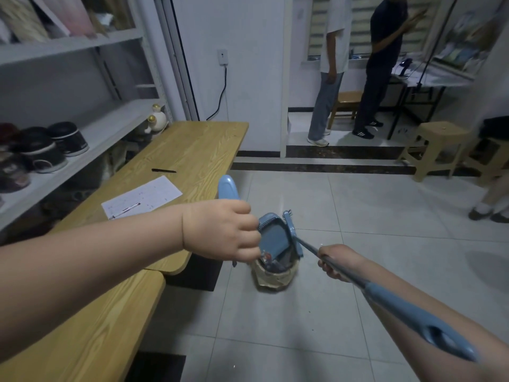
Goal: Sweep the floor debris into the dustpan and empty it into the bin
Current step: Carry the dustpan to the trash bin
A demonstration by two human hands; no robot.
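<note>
Left hand (pixel 223 230) tips dustpan (pixel 274 238) over bin (pixel 275 274) beside table (pixel 176 260) edge.

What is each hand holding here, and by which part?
The left hand grips the dustpan's upright handle just below its blue top, tipping the pan over the bin. The right hand holds the broom midway along its shaft.
</note>
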